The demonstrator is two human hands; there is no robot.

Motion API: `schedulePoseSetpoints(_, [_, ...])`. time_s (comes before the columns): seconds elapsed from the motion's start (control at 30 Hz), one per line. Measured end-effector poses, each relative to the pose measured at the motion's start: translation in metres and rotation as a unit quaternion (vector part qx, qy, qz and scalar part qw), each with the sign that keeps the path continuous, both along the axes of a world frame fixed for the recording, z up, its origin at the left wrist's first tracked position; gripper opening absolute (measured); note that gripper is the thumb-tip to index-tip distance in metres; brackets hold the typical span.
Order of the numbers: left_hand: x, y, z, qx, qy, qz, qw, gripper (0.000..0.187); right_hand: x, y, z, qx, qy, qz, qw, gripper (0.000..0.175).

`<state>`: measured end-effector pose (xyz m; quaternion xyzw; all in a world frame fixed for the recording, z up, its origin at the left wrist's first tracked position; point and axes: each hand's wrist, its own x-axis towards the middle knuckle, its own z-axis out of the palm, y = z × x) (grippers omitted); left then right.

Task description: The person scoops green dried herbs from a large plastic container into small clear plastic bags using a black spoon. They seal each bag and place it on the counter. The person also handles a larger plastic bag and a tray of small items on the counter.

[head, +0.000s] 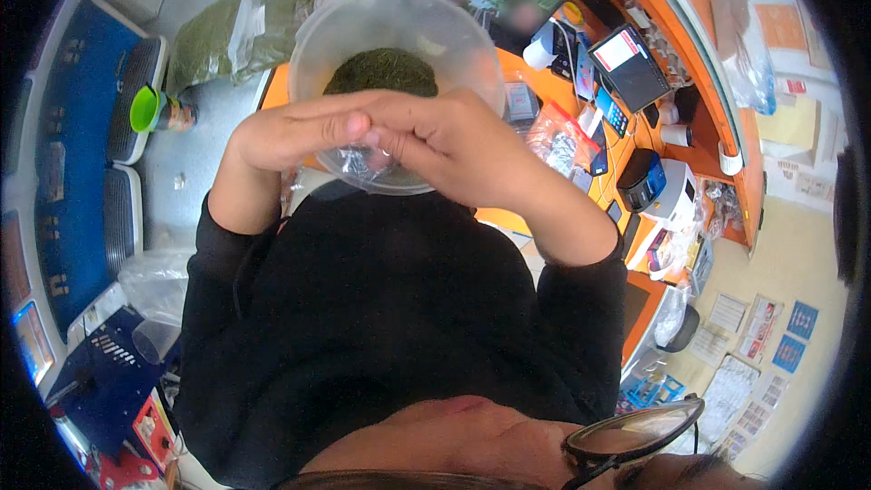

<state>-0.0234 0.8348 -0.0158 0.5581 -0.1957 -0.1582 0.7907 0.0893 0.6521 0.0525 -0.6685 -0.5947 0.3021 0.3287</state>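
A translucent round plastic tub [398, 24] stands before me, with a heap of finely crumbled dried green herb [384, 68] inside. Over its near side, my left hand [292, 133] and my right hand [456, 139] meet, palms turned toward each other and thumbs almost touching. The fingers overlap, so whether anything lies between the palms is hidden. Crinkled clear plastic [360, 162] shows just below the thumbs, by the tub's near rim.
Large clear bags of green herb [224, 34] lie at the far left. On the orange desk [514, 64] to the right are phones [612, 112], a zip bag [561, 139] and a white device [674, 190]. A bright green cup [144, 109] stands at the left, near blue-backed seats [75, 122].
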Motion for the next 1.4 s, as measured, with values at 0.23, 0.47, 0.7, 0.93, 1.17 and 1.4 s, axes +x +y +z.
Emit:
schedulePoseSetpoints(0.23, [-0.016, 0.013, 0.005, -0.031, -0.053, 0.15, 0.987, 0.07, 0.01, 0.042, 0.008, -0.044, 0.106, 0.052, 0.992, 0.025])
schedulePoseSetpoints(0.47, [-0.03, 0.014, 0.008, 0.042, -0.064, 0.456, 0.887, 0.082, 0.044, 0.052, -0.089, -0.198, -0.28, 0.125, 0.931, 0.025])
schedulePoseSetpoints(0.7, [-0.027, 0.011, -0.008, 0.074, -0.125, 0.561, 0.815, 0.087, 0.032, 0.041, -0.126, -0.331, -0.352, 0.171, 0.859, 0.022])
schedulePoseSetpoints(0.93, [-0.017, 0.003, -0.004, 0.057, -0.162, 0.569, 0.804, 0.095, 0.047, 0.028, -0.127, -0.387, -0.023, 0.092, 0.917, 0.031])
schedulePoseSetpoints(1.17, [-0.01, -0.004, -0.007, 0.044, -0.186, 0.557, 0.808, 0.109, 0.063, 0.01, -0.101, -0.311, 0.252, -0.084, 0.913, 0.037])
schedulePoseSetpoints(1.4, [-0.001, -0.011, -0.01, 0.211, -0.188, 0.572, 0.77, 0.111, 0.062, -0.014, -0.065, -0.107, 0.246, -0.243, 0.932, 0.039])
